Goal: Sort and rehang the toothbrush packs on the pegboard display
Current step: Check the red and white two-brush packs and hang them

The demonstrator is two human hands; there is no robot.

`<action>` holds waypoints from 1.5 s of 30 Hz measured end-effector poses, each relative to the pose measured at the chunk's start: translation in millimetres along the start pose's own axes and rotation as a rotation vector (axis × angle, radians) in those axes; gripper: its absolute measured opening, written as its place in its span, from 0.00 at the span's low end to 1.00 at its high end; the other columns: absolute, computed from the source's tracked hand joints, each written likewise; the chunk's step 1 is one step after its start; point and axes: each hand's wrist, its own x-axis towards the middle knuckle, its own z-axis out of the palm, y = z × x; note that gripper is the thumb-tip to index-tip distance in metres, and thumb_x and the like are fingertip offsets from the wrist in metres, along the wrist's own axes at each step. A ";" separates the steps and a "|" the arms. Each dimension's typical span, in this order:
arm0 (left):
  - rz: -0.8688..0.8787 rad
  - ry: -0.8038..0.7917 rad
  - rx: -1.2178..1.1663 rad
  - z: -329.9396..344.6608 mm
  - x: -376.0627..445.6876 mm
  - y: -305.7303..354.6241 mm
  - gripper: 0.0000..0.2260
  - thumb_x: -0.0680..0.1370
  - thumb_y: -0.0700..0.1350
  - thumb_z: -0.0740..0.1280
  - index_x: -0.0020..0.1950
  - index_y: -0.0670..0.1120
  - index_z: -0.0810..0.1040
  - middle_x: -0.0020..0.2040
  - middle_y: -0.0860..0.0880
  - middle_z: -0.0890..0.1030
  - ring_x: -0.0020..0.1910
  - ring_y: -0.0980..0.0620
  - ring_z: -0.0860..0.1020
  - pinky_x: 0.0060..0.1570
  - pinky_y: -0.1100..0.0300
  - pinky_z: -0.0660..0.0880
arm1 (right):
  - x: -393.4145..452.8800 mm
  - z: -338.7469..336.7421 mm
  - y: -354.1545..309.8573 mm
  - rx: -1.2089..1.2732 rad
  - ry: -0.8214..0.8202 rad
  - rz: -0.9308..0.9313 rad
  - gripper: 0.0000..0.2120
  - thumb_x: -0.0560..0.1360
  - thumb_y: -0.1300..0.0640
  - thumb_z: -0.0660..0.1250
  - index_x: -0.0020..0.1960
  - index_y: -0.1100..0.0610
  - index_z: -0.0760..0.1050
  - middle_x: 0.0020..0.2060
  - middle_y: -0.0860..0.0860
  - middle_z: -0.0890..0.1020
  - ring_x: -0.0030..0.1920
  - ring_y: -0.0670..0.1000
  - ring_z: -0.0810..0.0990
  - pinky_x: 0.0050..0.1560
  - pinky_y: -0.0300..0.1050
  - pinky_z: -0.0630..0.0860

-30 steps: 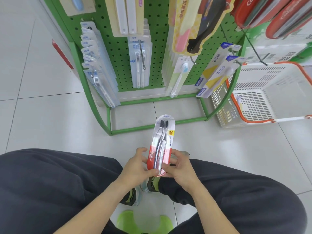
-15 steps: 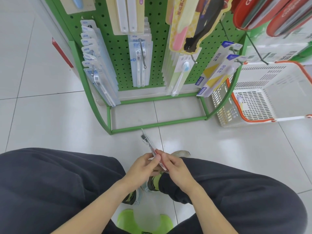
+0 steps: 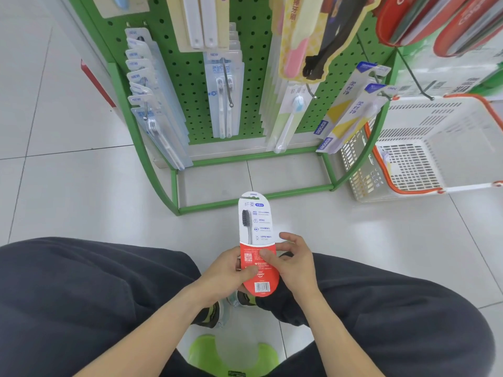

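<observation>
Head view, only one: person crouches in front of the green pegboard display (image 3: 190,77), toothbrush pack (image 3: 257,240) held upright in front of the display's base frame, printed back facing the camera, hang tab at the top. Left hand (image 3: 228,273) grips the pack's lower red section, thumb across the face, fingers hidden behind. Right hand (image 3: 292,263) pinches the same red section from the other edge, thumb on the face, remaining fingers loosely spread behind and beside it. Both hands closed on the pack, nothing else held. Pack looks like card backing with a blister: judged light, fairly stiff along its length but bendable, plastic side probably slick. Best hold likely stays low on the card edges, leaving the tab free for a hook. Other packs hang on hooks across the display; a bare hook (image 3: 417,77) sticks out at the display's right end. White basket (image 3: 408,148) with orange trim sits just right of the display.
</observation>
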 end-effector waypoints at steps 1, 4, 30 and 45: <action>0.001 -0.019 0.029 -0.7 -0.1 -0.3 0.18 0.82 0.41 0.68 0.70 0.55 0.73 0.60 0.50 0.84 0.56 0.48 0.84 0.48 0.48 0.84 | 0.9 -0.4 0.0 0.009 0.000 0.004 0.26 0.68 0.52 0.82 0.61 0.50 0.74 0.48 0.49 0.85 0.42 0.49 0.87 0.43 0.45 0.84; 0.007 -0.041 0.109 -2.6 0.7 -2.2 0.18 0.82 0.43 0.67 0.70 0.57 0.72 0.62 0.53 0.83 0.59 0.51 0.82 0.58 0.45 0.81 | 3.1 -2.9 -2.6 -0.035 0.001 -0.030 0.19 0.68 0.50 0.82 0.54 0.51 0.79 0.44 0.49 0.87 0.41 0.49 0.87 0.45 0.50 0.85; -0.014 -0.246 0.430 0.5 -0.9 -9.9 0.22 0.84 0.44 0.63 0.77 0.57 0.64 0.70 0.56 0.76 0.67 0.56 0.76 0.68 0.54 0.74 | 11.3 -7.9 -15.4 0.220 0.113 -0.033 0.12 0.72 0.52 0.79 0.51 0.56 0.81 0.42 0.50 0.88 0.43 0.51 0.87 0.40 0.44 0.82; -0.012 0.174 0.132 -3.6 4.9 -5.6 0.20 0.80 0.62 0.58 0.59 0.50 0.80 0.50 0.51 0.86 0.45 0.54 0.86 0.47 0.59 0.83 | -0.8 -1.1 0.9 -0.140 -0.415 -0.086 0.28 0.67 0.58 0.83 0.64 0.51 0.77 0.53 0.47 0.87 0.53 0.49 0.86 0.53 0.52 0.84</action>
